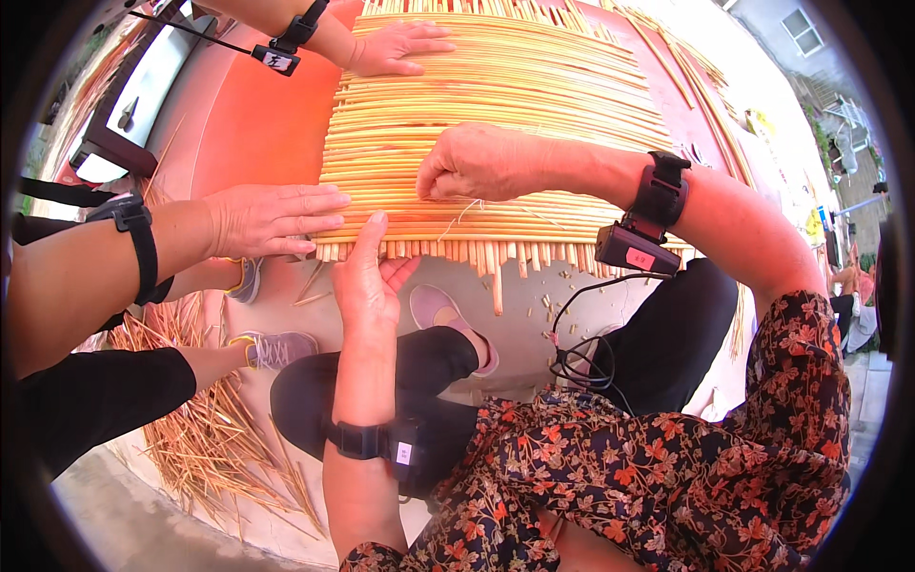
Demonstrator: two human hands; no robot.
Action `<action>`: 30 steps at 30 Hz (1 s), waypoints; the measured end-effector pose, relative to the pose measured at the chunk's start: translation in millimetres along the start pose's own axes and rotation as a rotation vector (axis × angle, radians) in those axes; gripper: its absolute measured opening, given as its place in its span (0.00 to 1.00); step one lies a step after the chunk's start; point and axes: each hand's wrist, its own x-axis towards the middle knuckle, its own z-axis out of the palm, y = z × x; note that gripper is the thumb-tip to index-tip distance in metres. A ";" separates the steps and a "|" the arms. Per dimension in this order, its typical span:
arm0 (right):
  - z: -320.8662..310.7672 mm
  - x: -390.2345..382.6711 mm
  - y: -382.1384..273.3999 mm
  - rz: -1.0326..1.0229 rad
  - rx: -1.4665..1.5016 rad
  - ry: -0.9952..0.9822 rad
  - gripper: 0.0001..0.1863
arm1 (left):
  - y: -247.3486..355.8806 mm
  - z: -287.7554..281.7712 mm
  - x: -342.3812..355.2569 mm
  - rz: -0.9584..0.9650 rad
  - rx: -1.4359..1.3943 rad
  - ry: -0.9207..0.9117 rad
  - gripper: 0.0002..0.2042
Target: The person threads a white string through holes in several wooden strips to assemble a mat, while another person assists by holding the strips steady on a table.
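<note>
A mat of long yellow straw stalks (515, 76) lies on a red table (253, 114). My left hand (370, 276) grips its near edge, thumb on top and fingers underneath among the uneven stalk ends. Above the mat's middle, my right hand (467, 164) is closed, fingertips down against the stalks; what they pinch is hidden. A thin white thread (460, 217) runs loosely over the stalks just below it. A co-worker's hand (276, 217) lies flat on the mat's left near edge, and another co-worker's hand (400, 50) presses flat on its far left part.
Loose stalks (686, 71) lie at the table's back right. A heap of straw (200, 448) is on the floor at lower left, near a co-worker's shoe (281, 348). Short cut pieces lie under the mat's edge. A black cable (572, 357) dangles from my right wrist device.
</note>
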 end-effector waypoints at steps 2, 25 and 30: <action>0.3 1.0 -1.7 0.018 -0.010 -0.043 0.11 | -2.2 -1.6 -0.5 0.001 -0.005 0.007 0.25; -7.2 16.6 -16.8 0.047 0.019 -0.175 0.09 | -8.2 2.7 -10.3 0.017 -0.088 0.004 0.19; -1.7 28.5 -19.4 0.042 -0.232 -0.239 0.11 | -13.6 -5.2 -7.6 0.023 -0.098 0.006 0.19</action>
